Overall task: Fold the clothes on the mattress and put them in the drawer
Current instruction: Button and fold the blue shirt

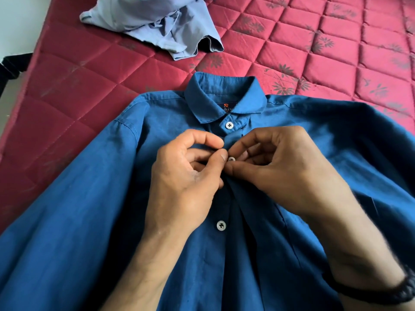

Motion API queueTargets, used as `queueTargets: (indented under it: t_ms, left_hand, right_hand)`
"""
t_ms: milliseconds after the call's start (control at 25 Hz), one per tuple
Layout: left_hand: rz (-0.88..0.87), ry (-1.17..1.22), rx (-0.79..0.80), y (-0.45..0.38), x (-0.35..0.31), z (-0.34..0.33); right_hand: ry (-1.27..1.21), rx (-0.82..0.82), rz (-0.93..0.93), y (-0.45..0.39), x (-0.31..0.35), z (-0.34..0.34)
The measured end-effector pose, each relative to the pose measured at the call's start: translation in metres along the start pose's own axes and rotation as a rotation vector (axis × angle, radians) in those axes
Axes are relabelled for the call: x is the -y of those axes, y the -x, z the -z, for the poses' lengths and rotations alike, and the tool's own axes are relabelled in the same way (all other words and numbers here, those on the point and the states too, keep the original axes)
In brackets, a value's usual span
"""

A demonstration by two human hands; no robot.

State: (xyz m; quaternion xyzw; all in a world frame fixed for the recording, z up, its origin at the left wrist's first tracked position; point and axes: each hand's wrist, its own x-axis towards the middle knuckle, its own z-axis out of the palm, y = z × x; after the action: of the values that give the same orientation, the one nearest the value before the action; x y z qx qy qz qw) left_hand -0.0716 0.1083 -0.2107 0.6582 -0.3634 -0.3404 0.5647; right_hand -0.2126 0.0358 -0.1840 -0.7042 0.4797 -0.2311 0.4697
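Note:
A dark blue collared shirt point(94, 198) lies front up on the red quilted mattress point(314, 52), collar pointing away from me. My left hand point(186, 182) pinches the shirt's front placket just left of a small white button point(231, 159). My right hand point(285, 169) pinches the placket fabric on the button's right side, fingers curled. The collar button point(229, 125) is fastened, and a third button point(221, 225) shows lower down between my wrists.
A crumpled light blue garment point(157, 23) lies at the far left of the mattress. The mattress's left edge runs along a pale floor point(13, 23). A dark band sits on my right wrist point(386, 295). No drawer is in view.

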Motion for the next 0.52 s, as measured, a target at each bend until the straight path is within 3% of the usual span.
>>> queueTargets:
  t_ms: [160,280,400,520]
  left_hand:
    - [-0.127,-0.043,0.045,-0.001,-0.003,0.002]
    - [-0.354,-0.37,0.038,0.001,-0.008,0.003]
    - [-0.412,-0.463,-0.027,-0.002,-0.003,-0.001]
    - [-0.373,-0.45,-0.156,-0.016,0.015,-0.008]
  right_hand:
    - [-0.358,0.056,-0.047,-0.004,-0.004,0.005]
    - [-0.489,0.09,-0.086,-0.005,-0.005,0.011]
    - [-0.456,0.097,-0.11,-0.01,-0.01,0.01]
    - [-0.382,-0.101,-0.088,-0.021,-0.02,-0.007]
